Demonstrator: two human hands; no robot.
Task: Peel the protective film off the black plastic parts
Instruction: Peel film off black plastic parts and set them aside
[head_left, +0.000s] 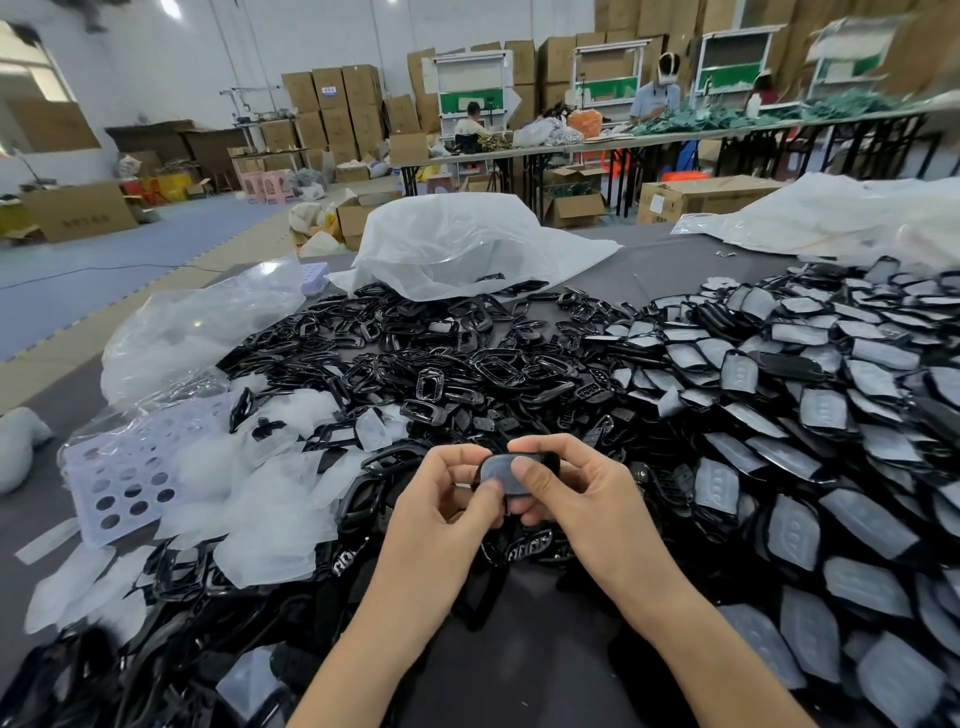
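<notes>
Both forearms are reaching in from below, the left hand (449, 501) and right hand (576, 486) together pinching a film-covered black part (497, 470) between thumbs and curled fingers. It is hovering between loose peeled films (260, 499) and the still-filmed pile (805, 415).

White wall (156, 67), window (36, 73) left; blue floor mat (130, 260); cardboard boxes (345, 104) stacked; long folding table (701, 136) behind.

Couldn't see much of the held part (493, 467), the left hand (447, 499) and right hand (576, 488) covered its edges. The filmed pile (841, 426) ran off the right edge, back shelving (852, 57) was just blur.
</notes>
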